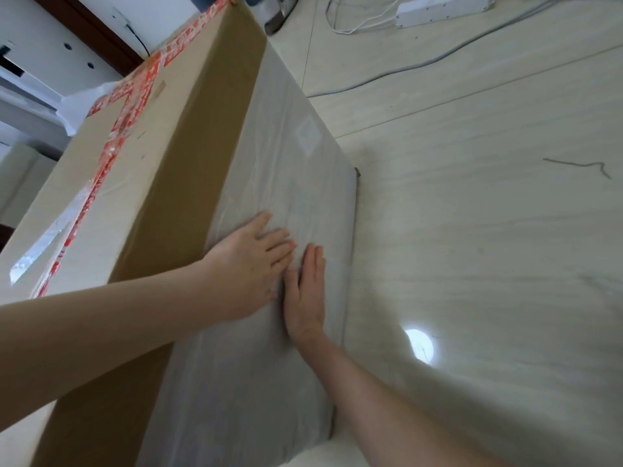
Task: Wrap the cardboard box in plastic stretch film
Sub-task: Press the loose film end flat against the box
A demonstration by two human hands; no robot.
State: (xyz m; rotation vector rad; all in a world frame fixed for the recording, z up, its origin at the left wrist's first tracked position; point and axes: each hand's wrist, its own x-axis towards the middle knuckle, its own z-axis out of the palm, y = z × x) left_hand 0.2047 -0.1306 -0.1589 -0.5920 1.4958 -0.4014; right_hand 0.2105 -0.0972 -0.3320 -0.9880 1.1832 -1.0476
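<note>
Pale floor (pixel 472 230) under big stiff cardboard box (pixel 188 136); left hand (pixel 251 261) and right hand (pixel 305 291) flat, fingers apart, pressing thin clingy film (pixel 286 156) at 6 o'clock.

Matt brown corrugated cardboard on the box (pixel 188 136), bare along its upper band; cloudy, faintly wrinkled plastic film (pixel 286 183) stretched over the lower side, dulling it to grey. Glossy red-and-white printed tape (pixel 118 129) crossing the top, crinkled and catching light. Pale, polished wood-grain floor (pixel 488 230), glossy enough to mirror a lamp. White plastic power strip (pixel 441 8)
</note>
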